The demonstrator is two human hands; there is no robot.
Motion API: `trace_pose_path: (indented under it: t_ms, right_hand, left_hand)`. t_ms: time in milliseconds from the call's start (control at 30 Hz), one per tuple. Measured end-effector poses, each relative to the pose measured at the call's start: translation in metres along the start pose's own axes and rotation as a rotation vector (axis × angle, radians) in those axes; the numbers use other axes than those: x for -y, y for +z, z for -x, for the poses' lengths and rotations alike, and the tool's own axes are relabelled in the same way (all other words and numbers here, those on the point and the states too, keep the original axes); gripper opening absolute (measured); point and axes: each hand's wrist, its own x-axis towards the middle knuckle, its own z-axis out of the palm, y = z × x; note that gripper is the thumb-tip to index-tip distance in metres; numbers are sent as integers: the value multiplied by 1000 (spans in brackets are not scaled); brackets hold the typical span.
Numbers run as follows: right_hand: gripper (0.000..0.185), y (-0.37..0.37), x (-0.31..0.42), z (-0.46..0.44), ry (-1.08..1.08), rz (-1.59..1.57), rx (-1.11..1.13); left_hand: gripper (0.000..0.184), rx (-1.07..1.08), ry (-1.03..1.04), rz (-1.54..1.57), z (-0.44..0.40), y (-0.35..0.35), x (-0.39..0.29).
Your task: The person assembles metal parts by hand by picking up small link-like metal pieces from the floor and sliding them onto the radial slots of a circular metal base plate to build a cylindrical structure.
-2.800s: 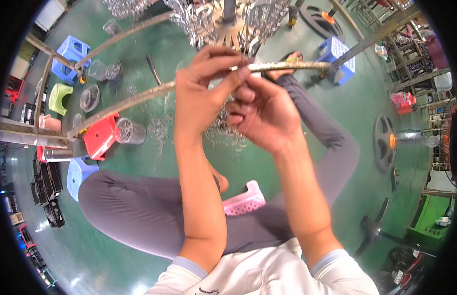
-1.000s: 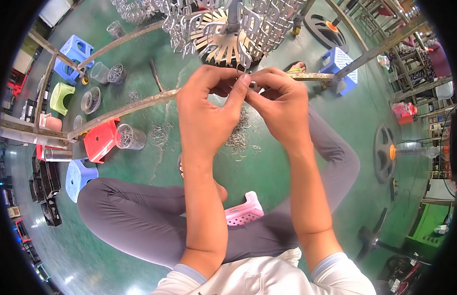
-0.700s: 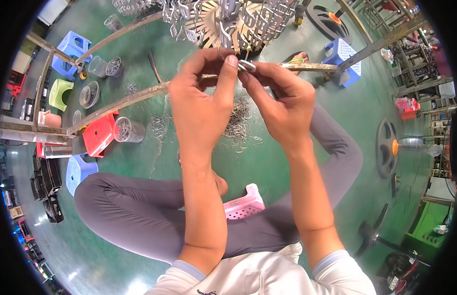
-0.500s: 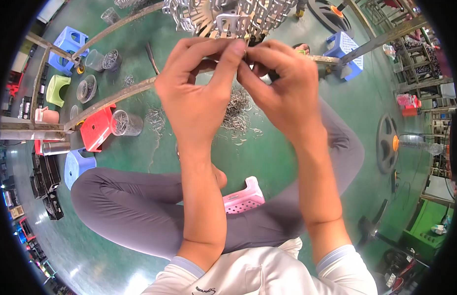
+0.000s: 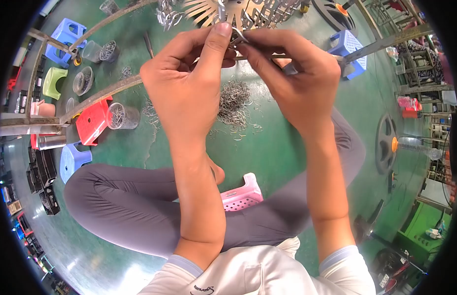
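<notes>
I count one red stool (image 5: 92, 121), and just off its right edge one clear tub (image 5: 123, 116) of metal bits, overlapped past counting. The left hand (image 5: 189, 73) presses thumb against forefinger; what lies between is hidden. One heap of small metal pieces (image 5: 234, 105) sits on the green floor (image 5: 238, 160) below. At the two hands' fingertips shows one bent metal piece (image 5: 239, 34), partly covered, pinched by the right hand (image 5: 300, 73). Above, hanging metal hooks (image 5: 270, 14) are cut off.
</notes>
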Motion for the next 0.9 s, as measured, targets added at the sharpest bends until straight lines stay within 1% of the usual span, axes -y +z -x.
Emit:
trace_pose_path:
  t_ms: [100, 133, 233, 267, 367, 433, 467, 500, 533, 600, 700, 800, 900]
  right_hand:
    - [17, -1, 0, 0, -117, 142, 47]
    - [20, -1, -1, -1, -120, 136, 76]
    - [21, -2, -1, 2, -66, 91, 94]
    - [21, -1, -2, 6, 1, -39, 85]
    - [15, -1, -36, 36, 252, -243, 4]
    - [16, -7, -88, 75, 499, 99, 124]
    - [21, -7, -115, 102, 677, 263, 249]
    - [21, -8, -154, 138, 753, 458, 438]
    - [21, -6, -179, 170, 878, 534, 582]
    - [20, 7, -216, 232, 1048, 589, 609]
    - [27, 18, -229, 258, 1041, 570, 688]
    - [29, 29, -229, 258, 1047, 672, 753]
    - [33, 34, -227, 257, 1074, 663, 732]
  left_hand:
    - [14, -6, 18, -13, -1, 0, 0]
    - [15, -6, 26, -34, 0, 1, -1]
    - [16, 25, 44, -89, -1, -2, 4]
    - [16, 40, 52, -106, -1, -4, 5]
    - [23, 79, 24, -203, 1, -4, 0]
    - [24, 68, 53, -222, -1, -5, 2]
    - [24, 64, 66, -232, -1, -6, 3]
    - [25, 56, 57, -234, -1, -6, 3]
    - [26, 47, 52, -235, -1, -6, 3]
    - [28, 42, 37, -228, -2, -6, 4]
    - [30, 40, -7, -227, -2, -5, 3]
    - [31, 25, -53, -248, -1, -4, -3]
    - [33, 38, -70, -224, -3, -3, 0]
